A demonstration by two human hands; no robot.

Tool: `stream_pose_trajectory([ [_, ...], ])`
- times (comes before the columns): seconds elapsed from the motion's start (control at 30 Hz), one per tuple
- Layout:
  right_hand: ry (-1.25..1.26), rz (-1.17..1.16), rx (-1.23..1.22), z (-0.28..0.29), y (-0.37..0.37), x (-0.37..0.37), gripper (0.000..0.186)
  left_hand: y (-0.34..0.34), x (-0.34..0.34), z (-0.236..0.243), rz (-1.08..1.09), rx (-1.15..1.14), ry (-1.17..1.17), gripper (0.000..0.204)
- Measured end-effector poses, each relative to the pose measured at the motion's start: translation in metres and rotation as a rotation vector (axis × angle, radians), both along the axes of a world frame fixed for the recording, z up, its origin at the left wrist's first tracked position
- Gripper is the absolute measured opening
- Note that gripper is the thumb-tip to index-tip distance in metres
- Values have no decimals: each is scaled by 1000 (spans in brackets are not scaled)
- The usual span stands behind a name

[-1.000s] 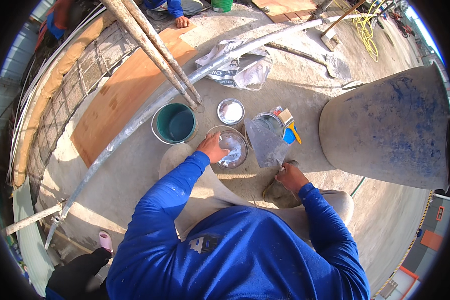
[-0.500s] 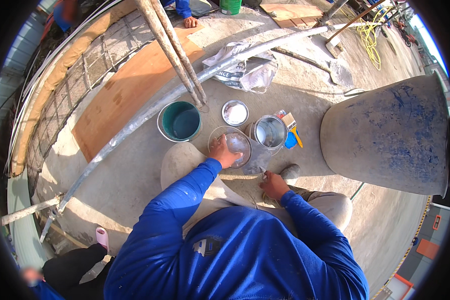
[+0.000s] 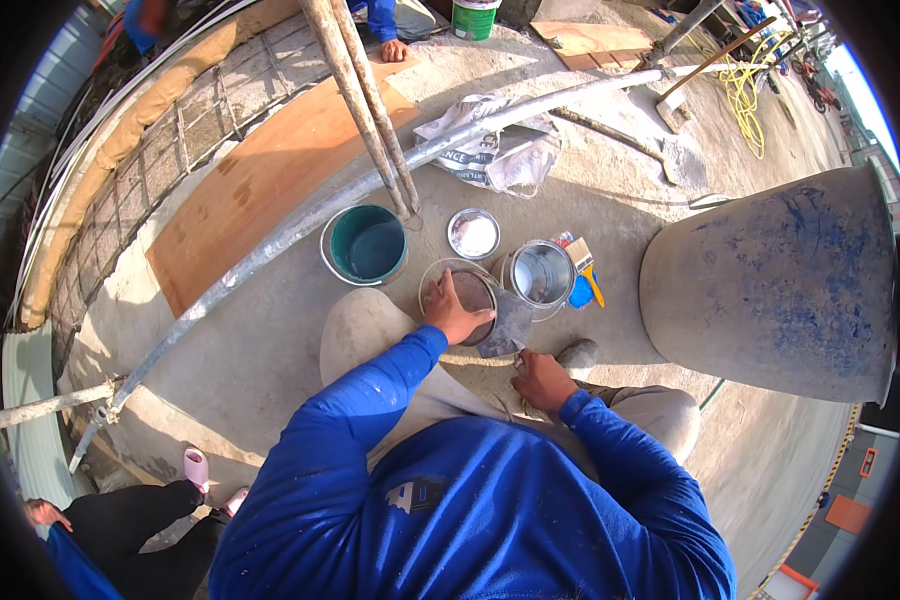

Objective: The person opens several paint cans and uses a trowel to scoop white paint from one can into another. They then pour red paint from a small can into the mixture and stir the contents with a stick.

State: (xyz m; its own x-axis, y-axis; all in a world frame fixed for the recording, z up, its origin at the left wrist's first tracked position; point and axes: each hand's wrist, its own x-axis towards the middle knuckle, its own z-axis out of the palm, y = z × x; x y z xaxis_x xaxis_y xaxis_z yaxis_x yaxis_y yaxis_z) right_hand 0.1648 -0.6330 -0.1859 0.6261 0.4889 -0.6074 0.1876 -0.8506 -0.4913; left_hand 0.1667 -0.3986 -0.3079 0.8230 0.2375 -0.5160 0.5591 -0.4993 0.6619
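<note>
Between my knees, my left hand [image 3: 455,310] is closed over a small round pail [image 3: 477,288] with a thin wire handle; its inside looks brownish grey. My right hand [image 3: 545,381] grips the handle of a trowel [image 3: 508,322] with a flat grey blade. The blade lies at the pail's right lower rim, but I cannot tell whether they touch. Just right of the pail stands an open metal can [image 3: 543,274], silvery inside. A round metal lid [image 3: 473,234] with white residue lies beyond the pail.
A green-lined bucket [image 3: 368,246] stands at left. Near the can are a yellow-handled paintbrush [image 3: 586,264] and a blue item [image 3: 581,293]. A large grey barrel [image 3: 770,285] is at right. A metal pipe [image 3: 300,232] and a torn sack [image 3: 500,152] lie ahead; another person's legs [image 3: 135,525] are lower left.
The trowel blade has shifted left toward the pail, and the pail's inside now looks darker. My view has shifted slightly. At lower left, more of the other person's hand and shoes shows.
</note>
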Motion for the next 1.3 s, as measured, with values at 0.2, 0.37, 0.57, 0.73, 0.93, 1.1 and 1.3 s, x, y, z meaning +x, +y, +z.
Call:
stream_pose_trajectory([
  [0.2,7,23,32,10,-1,3,41,5,-6,3,7,-68,-45,145],
  [0.37,30,30,64,9,-2,3,41,15,-13,-4,10,-164,-126,146],
  [0.57,26,18,86,25,1,9,42,21,-12,9,48,-158,-273,139],
  [0.73,-36,-17,94,39,-2,18,43,31,0,19,99,-434,-464,131],
  [0.93,-160,-62,58,60,-4,41,42,37,43,51,434,-1411,-406,89],
  [1.1,-229,-118,58,68,-20,69,41,37,98,25,636,-1855,-339,70],
  [1.3,-264,-271,18,99,-70,105,41,21,159,-6,591,-1924,-303,64],
])
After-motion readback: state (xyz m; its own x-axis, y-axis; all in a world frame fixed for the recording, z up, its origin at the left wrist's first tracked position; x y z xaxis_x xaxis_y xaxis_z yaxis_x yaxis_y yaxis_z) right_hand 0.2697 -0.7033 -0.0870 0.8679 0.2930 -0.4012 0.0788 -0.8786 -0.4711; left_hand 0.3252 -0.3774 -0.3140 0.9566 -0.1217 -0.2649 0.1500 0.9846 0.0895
